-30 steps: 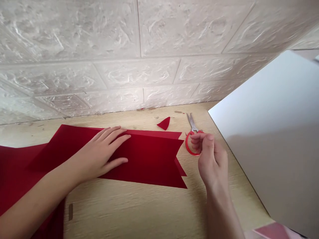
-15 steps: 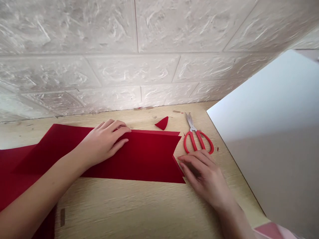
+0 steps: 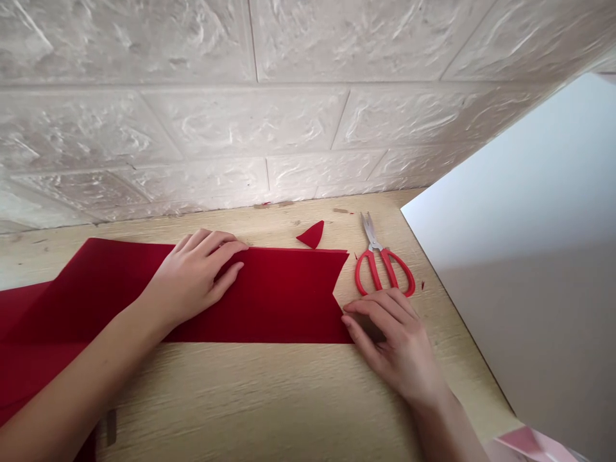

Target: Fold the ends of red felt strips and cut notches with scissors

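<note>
The left hand (image 3: 192,282), fingers loosely spread, rests on the layered red material (image 3: 283,292) while the right hand (image 3: 399,346), pinch undeterminable, meets its notched end, scissors (image 3: 374,246) just beyond, edge alignment apparently in hand, the next move calling for steady left-hand pressure.

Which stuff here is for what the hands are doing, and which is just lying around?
Seems part of the job:
red sheet, under the left hand, notched end by the right hand
scissors, probably, though neither hand holds them

Seems just lying about:
small red triangle
big white panel
</note>
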A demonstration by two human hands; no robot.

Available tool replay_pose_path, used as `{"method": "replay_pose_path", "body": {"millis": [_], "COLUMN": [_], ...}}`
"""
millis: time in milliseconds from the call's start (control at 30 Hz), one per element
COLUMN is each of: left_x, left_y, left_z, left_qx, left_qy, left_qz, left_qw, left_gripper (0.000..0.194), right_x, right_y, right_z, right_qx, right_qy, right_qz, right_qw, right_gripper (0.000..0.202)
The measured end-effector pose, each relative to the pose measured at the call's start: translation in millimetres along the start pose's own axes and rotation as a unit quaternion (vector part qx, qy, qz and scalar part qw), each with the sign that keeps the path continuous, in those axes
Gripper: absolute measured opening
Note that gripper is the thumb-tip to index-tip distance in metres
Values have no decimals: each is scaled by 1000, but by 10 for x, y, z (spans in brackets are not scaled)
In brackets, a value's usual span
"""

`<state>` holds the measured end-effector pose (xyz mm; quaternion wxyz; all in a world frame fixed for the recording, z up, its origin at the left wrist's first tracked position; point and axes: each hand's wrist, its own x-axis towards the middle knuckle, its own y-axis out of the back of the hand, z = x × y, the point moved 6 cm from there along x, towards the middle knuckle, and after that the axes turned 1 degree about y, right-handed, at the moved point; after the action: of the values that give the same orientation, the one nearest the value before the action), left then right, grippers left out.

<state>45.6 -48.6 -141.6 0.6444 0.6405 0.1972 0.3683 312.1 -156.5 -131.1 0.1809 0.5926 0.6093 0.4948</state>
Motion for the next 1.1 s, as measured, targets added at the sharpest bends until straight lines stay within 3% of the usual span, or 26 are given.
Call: {"method": "replay_pose_path", "body": {"millis": [1100], "left_x": [-20], "left_y": [-49], "left_z": [-28], "left_qx": [6], "left_qy": [43], "left_qz": [33], "left_qw": [998], "left_gripper": [29], "right_x": [14], "right_y": [-93], "right_z": [32], "right_qx": [-53], "right_qy": [5], "right_qz": [-18], "right_qw": [998], "right_gripper": [8]}}
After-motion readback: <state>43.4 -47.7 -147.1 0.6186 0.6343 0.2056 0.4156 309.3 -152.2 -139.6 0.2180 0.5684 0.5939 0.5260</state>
